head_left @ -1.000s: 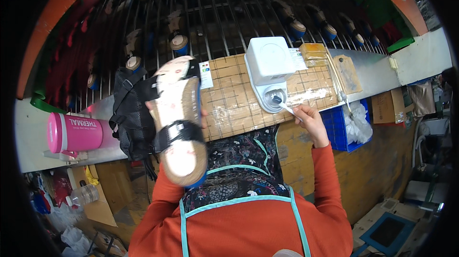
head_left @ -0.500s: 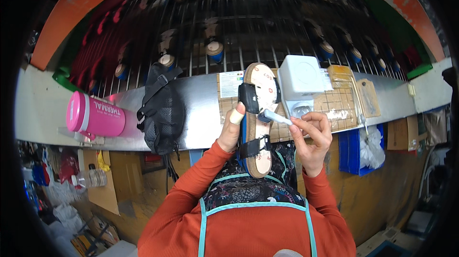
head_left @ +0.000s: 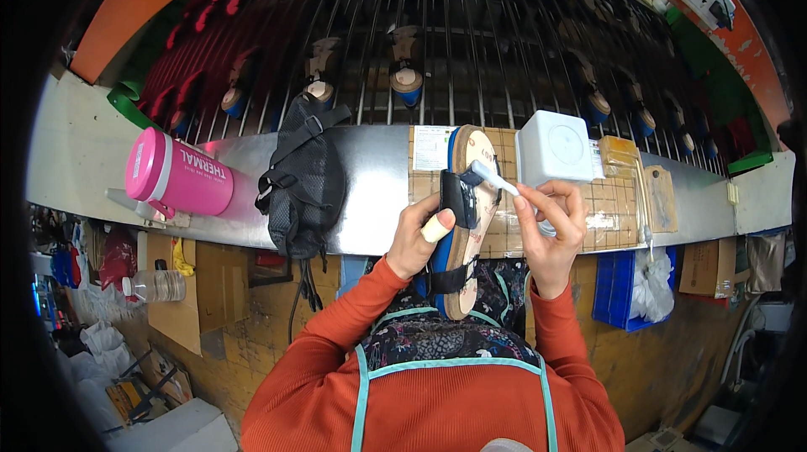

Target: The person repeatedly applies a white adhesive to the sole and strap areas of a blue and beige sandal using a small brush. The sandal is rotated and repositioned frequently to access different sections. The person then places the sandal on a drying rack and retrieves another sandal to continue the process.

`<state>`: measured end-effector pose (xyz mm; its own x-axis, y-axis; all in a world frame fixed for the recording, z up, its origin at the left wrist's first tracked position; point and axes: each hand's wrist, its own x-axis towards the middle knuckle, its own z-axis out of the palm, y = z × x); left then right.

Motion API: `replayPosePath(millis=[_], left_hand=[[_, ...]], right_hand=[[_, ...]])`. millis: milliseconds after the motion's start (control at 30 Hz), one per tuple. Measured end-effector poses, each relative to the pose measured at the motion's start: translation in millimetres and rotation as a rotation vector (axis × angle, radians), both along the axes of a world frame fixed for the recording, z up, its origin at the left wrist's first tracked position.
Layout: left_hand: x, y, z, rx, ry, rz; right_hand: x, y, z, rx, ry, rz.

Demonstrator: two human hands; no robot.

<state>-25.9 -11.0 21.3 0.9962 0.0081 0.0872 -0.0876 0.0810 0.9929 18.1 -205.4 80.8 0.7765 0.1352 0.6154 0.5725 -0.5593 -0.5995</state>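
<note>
My left hand [head_left: 416,239] grips a sandal [head_left: 459,200] by its left side, with a pale wrap on the thumb and the other fingers hidden behind. The sandal stands lengthwise in front of me, tilted, showing its beige footbed, black straps and blue edge. Between thumb and fingers of my right hand [head_left: 555,232] is a small brush [head_left: 494,176] with a pale handle. Its head touches or hovers just over the upper strap's right side; which of the two I cannot tell. Just beyond my right hand stands a white square container [head_left: 553,148].
Past the metal ledge [head_left: 378,158] lies a rack of rods [head_left: 471,57] carrying several sandals. A black bag [head_left: 307,183] and a pink thermal jug [head_left: 181,175] stand on the left. Cardboard [head_left: 605,208] covers the ledge's right part; a blue crate [head_left: 614,292] sits below.
The sandal has turned more onto its side. The brush has moved up from the middle of the footbed to the upper strap. My view has shifted a little, too.
</note>
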Motion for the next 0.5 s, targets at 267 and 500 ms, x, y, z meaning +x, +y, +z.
replayPosePath(millis=[267, 500], left_hand=[[5, 4, 4, -0.103, 0.026, -0.038], [6, 0, 23, -0.157, 0.116, -0.081]], right_hand=[[13, -5, 5, 0.014, -0.007, 0.133], [8, -16, 8, -0.056, -0.026, 0.158]])
